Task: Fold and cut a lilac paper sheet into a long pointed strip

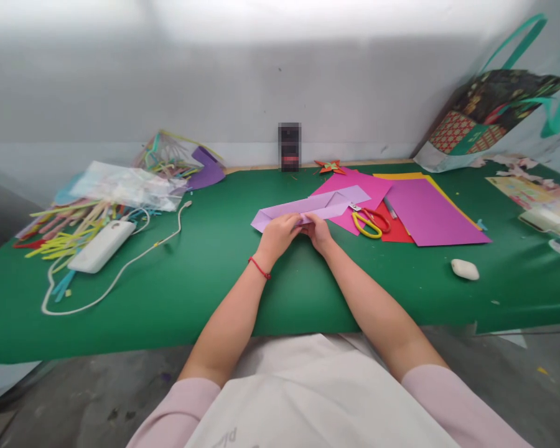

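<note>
A long, folded sheet of lilac paper lies across the middle of the green table, with crease lines and a raised edge. My left hand is closed on its near edge, fingertips pressed to the paper. Right beside it, my right hand pinches the same edge; the thumbs are partly hidden. Just right of the paper rest scissors with yellow and red handles. Sheets of pink paper, red paper and purple paper are spread behind and to the right.
A white power bank with a cable lies left, before a heap of coloured strips. Against the wall stand a dark phone-like object and a patterned bag. An orange paper star and a white case lie on the table.
</note>
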Action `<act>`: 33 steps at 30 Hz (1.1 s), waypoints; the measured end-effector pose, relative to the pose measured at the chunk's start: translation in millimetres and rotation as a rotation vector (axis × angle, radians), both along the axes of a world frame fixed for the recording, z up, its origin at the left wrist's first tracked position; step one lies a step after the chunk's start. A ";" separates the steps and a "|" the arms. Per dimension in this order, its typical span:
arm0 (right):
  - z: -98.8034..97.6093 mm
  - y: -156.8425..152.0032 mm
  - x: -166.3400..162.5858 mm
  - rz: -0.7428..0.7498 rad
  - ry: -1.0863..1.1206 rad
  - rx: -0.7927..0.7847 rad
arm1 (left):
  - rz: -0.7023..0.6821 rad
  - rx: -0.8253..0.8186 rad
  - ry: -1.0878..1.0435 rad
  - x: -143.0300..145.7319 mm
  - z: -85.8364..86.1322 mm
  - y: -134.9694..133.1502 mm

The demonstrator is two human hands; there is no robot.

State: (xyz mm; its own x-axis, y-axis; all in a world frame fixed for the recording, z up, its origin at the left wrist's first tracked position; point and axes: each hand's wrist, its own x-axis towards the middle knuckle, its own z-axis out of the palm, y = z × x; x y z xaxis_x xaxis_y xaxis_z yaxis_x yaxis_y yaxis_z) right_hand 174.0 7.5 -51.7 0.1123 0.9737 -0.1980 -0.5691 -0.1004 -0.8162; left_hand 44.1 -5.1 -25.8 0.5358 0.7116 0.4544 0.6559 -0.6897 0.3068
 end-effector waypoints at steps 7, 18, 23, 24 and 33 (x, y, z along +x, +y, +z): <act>6.0 -9.4 0.2 0.165 -0.057 0.125 | 0.070 0.054 -0.062 2.1 -3.8 3.8; 10.3 -14.3 6.5 0.170 -0.236 0.224 | 0.059 -0.035 -0.149 -12.0 8.3 2.8; 12.8 -18.1 2.9 0.165 -0.174 0.271 | 0.022 -0.079 -0.218 -9.1 9.5 0.5; 13.4 -18.6 3.3 0.160 -0.175 0.277 | 0.011 -0.088 -0.238 -8.1 9.4 -0.2; 15.5 -10.3 12.4 -0.034 -0.181 0.220 | 0.055 -0.002 -0.317 -8.6 7.2 4.1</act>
